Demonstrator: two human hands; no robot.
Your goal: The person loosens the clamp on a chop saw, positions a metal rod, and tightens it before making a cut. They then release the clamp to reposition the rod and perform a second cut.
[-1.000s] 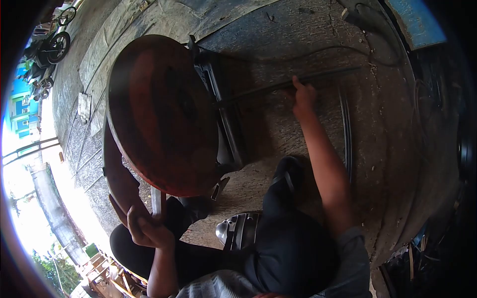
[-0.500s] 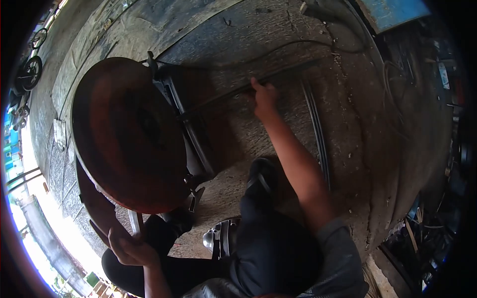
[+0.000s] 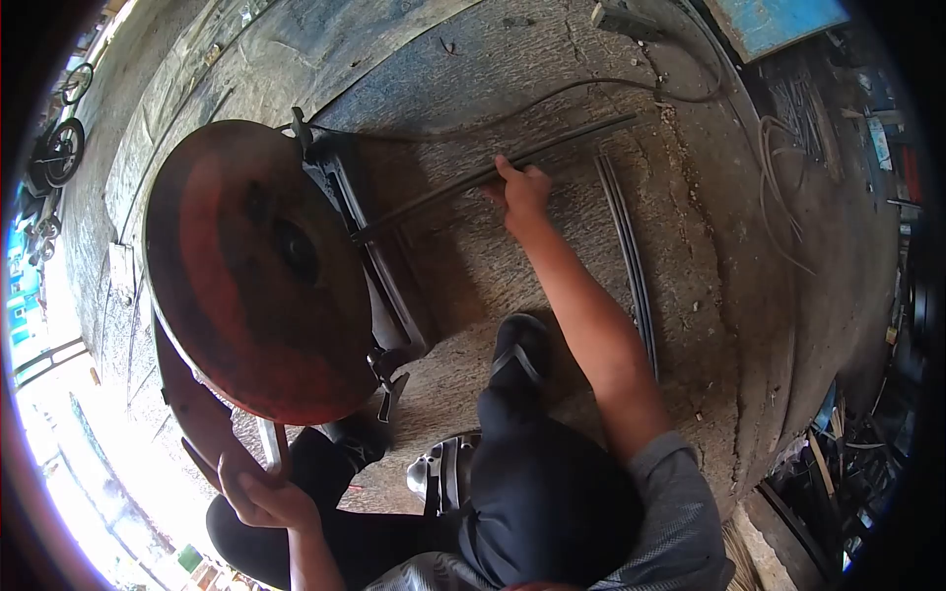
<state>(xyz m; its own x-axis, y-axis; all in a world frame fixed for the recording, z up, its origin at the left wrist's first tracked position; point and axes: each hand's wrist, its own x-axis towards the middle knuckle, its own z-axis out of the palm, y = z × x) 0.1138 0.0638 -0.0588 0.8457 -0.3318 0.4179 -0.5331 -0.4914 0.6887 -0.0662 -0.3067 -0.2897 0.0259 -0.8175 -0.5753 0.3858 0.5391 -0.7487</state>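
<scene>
Dark bar (image 3: 583,130) clamped in my right hand (image 3: 523,197)'s grip, my left hand (image 3: 264,498) closes around the curved handle (image 3: 209,426) beside the reddish disc (image 3: 212,281).

rough concrete floor (image 3: 709,295), parked motorbike (image 3: 57,153) at the far left, bright daylight beyond, blue panel (image 3: 778,22) at upper right

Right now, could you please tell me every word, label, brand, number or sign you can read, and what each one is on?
There is no text that I can read.
Large red-and-black disc: no lettering that I can make out.
Blue panel at the upper right: none legible.
Small pale-blue piece near the right edge: too small to tell whether it bears print.
</scene>
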